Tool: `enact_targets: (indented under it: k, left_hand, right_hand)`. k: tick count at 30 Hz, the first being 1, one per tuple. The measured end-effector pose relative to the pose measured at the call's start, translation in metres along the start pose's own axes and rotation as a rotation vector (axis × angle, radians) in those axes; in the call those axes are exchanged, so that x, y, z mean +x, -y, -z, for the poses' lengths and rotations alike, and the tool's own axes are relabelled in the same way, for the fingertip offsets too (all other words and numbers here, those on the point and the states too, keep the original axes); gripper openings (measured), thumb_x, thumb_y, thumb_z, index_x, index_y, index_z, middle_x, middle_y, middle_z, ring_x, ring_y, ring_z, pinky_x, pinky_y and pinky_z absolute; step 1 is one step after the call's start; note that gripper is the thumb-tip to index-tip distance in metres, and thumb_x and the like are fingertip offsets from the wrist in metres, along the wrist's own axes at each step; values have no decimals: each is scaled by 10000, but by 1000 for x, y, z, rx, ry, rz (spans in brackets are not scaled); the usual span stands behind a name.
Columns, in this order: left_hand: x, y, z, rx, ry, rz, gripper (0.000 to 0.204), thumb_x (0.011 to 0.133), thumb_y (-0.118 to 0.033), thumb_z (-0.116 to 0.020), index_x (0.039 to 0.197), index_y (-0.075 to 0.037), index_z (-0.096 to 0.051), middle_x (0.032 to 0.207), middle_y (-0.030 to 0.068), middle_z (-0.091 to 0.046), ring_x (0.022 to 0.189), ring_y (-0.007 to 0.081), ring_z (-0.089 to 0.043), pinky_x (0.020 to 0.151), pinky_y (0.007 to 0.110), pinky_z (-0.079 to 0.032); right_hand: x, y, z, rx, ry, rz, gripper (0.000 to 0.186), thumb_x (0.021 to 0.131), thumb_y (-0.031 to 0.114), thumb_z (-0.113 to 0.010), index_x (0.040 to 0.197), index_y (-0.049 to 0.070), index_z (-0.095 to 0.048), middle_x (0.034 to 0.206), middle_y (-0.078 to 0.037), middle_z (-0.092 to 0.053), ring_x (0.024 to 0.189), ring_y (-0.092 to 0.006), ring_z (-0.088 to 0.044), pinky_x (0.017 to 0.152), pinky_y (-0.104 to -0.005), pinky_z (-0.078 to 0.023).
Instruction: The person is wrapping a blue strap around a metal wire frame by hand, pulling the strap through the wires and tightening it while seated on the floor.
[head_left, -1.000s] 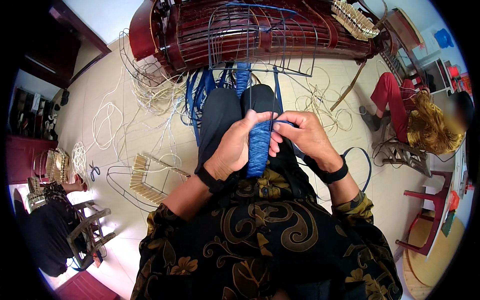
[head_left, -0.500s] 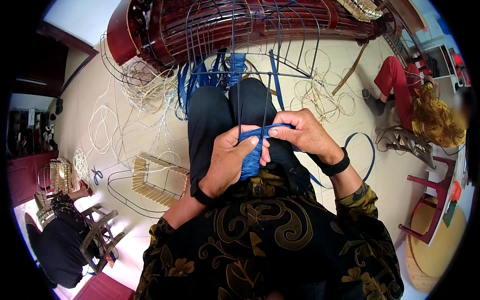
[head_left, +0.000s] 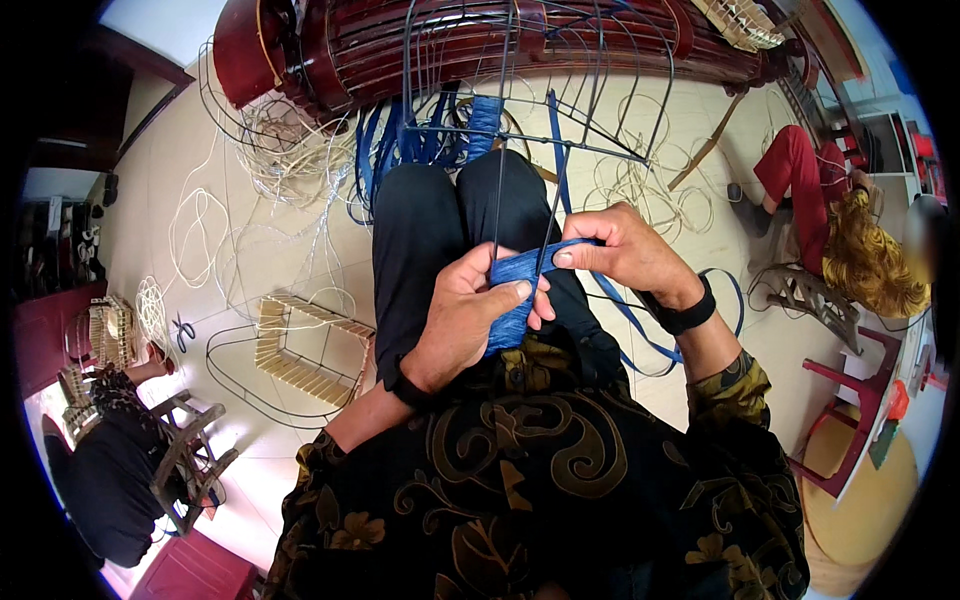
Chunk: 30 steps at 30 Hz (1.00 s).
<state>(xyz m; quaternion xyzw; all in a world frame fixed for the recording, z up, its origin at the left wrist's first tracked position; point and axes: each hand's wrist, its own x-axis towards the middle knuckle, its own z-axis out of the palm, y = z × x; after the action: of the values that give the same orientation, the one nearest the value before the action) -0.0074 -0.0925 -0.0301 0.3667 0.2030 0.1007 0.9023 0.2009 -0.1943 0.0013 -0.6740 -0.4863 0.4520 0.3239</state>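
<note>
A black wire frame [head_left: 530, 132] with curved bars reaches from the bench down over my lap. Blue strip is wound around its two near rods, making a woven blue band [head_left: 512, 325]. My left hand [head_left: 470, 310] grips this band, thumb pressed on its face and fingers wrapped behind. Between thumb and fingers, my right hand [head_left: 625, 255] pinches a flat blue strip [head_left: 572, 247] that runs out from the band's right edge. The strip's loose length [head_left: 645, 345] loops down past my right wrist. Another wrapped blue section [head_left: 486, 118] shows farther up.
A dark red wooden bench [head_left: 450, 50] stands ahead. Tangled pale cane [head_left: 280, 160] and blue strips [head_left: 375, 165] lie on the floor. At left are a partly wrapped frame [head_left: 310, 355] and scissors [head_left: 182, 335]. Other people sit at left [head_left: 110, 470] and right [head_left: 860, 250].
The wire frame has tilted and shifted right at its far end. My right hand has moved slightly right and up, still pinching the blue strip; my left hand keeps its grip.
</note>
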Motion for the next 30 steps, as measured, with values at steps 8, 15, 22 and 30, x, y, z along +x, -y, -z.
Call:
enact_targets:
  k: [8, 15, 22, 30]
  left_hand:
    - [0, 2, 4, -60, -22, -56, 319, 984, -32, -519, 1290, 50, -482, 956, 199, -652, 741, 253, -671, 648, 344, -563]
    - [2, 1, 4, -71, -8, -37, 274, 1022, -133, -500, 1235, 38, -519, 905, 168, -652, 686, 221, -657, 609, 317, -552]
    - [4, 2, -6, 4, -91, -71, 263, 1035, -167, -492, 1184, 41, -554, 850, 115, -642, 637, 150, -642, 548, 244, -518]
    - [6, 3, -7, 1, -43, -95, 219, 1057, -179, -431, 1138, -15, -551, 888, 69, -650, 728, 127, -651, 625, 238, -528]
  right_hand:
    - [-5, 8, 1, 67, -15, -36, 292, 888, 226, -735, 721, 31, -597, 575, 44, -446, 556, -51, -371, 496, -253, -294]
    - [-18, 31, -2, 115, -33, -188, 283, 900, 230, -729, 727, 31, -624, 575, 53, -468, 556, -36, -397, 491, -246, -318]
    - [-14, 75, -15, 214, -61, -234, 253, 929, 149, -663, 713, 24, -620, 584, 28, -550, 523, -39, -489, 482, -210, -359]
    - [23, 92, -23, 406, -13, -457, 216, 981, 172, -567, 832, 34, -643, 662, -3, -611, 553, -69, -546, 529, -194, -429]
